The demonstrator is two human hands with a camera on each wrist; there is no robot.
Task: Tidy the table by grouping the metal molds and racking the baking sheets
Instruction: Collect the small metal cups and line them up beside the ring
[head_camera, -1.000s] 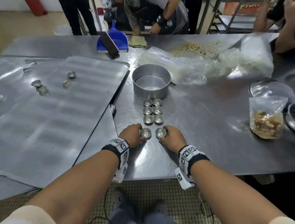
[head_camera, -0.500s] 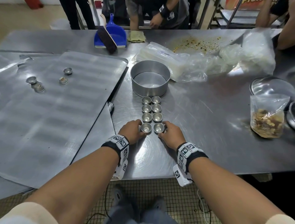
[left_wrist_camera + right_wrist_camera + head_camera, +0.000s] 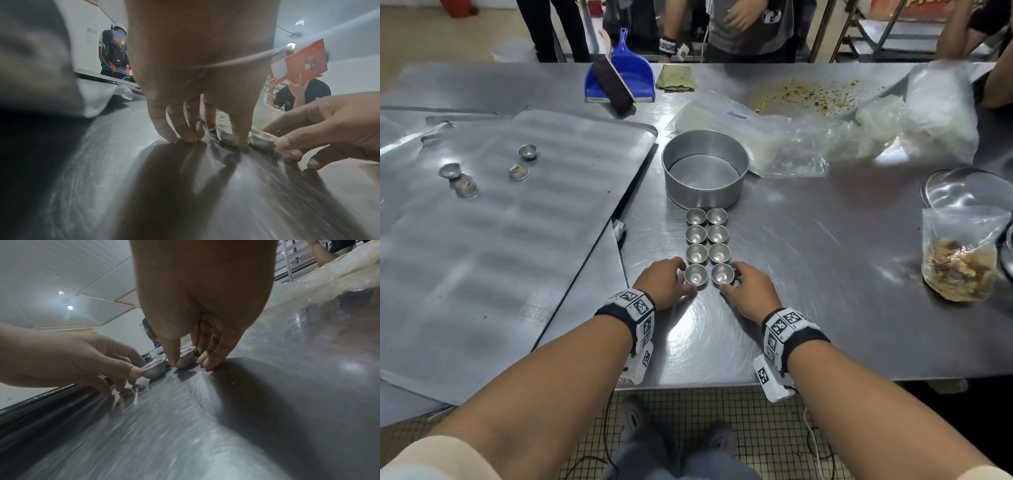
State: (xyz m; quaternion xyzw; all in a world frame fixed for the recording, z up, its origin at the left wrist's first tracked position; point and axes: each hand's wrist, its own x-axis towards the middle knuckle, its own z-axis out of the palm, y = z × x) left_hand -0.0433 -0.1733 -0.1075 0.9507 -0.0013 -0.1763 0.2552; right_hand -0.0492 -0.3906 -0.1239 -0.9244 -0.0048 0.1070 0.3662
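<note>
Nudging the nearest pair of small metal molds up into the double column is the step in hand; the left hand (image 3: 666, 282) pinches the left mold (image 3: 695, 274) between thumb and fingers (image 3: 209, 120), and the right hand (image 3: 748, 291) pinches the right mold (image 3: 722, 273) the same way, its thumb at the near side of the rim and its fingers (image 3: 211, 353) at the far side; both molds sit upright on the steel counter (image 3: 825, 274), just beside the six grouped molds (image 3: 707, 236) that run back to the round cake tin (image 3: 705, 169). To finish it well, I judge the two should slide forward together, low and flat, until their rims meet the row ahead; too hard a push would likely shove the whole column askew against the tin; light, even pressure from both sides keeps the pair square. Four more small molds (image 3: 489, 169) lie scattered on the large baking sheet (image 3: 517, 260) to the left, well apart from the group; those look due to be gathered next, before the sheets can be racked.
</note>
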